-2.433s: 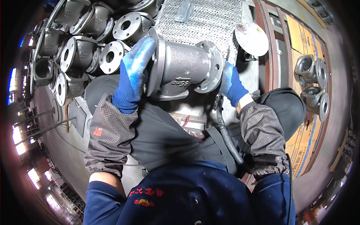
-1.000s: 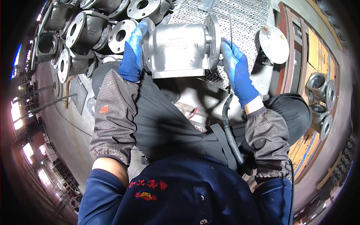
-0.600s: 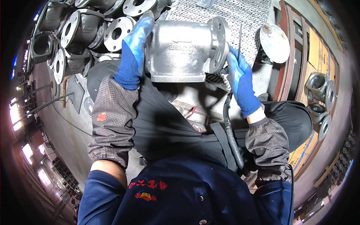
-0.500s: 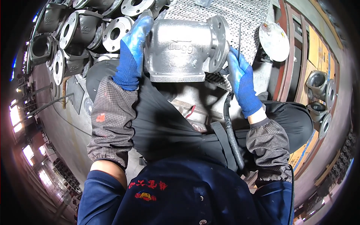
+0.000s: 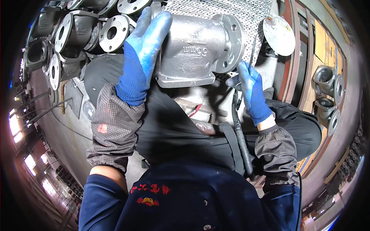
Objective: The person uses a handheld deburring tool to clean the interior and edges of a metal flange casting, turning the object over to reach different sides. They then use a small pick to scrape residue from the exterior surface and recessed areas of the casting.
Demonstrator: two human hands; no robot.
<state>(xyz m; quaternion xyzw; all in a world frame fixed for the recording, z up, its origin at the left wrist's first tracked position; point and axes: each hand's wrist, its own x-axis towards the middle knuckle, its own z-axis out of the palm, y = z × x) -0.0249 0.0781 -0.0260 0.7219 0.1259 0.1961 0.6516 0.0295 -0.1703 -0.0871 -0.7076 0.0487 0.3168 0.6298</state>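
A grey cast-metal valve body [image 5: 189, 50] with raised lettering and an arrow lies in front of me, its round flange [image 5: 233, 42] to the right and a square flange edge toward me. My left hand [image 5: 146, 50], in a blue coated glove, lies along its left end with fingers stretched and spread. Below the round flange, my right hand [image 5: 250, 86], gloved alike, has its fingers bent close to the rim. A thin dark rod [image 5: 253, 52] runs into these fingers and seems held there. Its lower end is hidden.
Several similar castings [image 5: 73, 34] are piled at the left. A textured metal sheet [image 5: 223, 7] lies behind the valve body. A pale round disc [image 5: 279, 34] stands at the right, beside a brown rail [image 5: 295, 57]. A black corrugated hose [image 5: 241, 134] crosses my lap.
The valve body has turned slightly, showing more of its round flange's face. My left fingers have spread. My right hand has dropped slightly away from the rim, the rod tilting with it.
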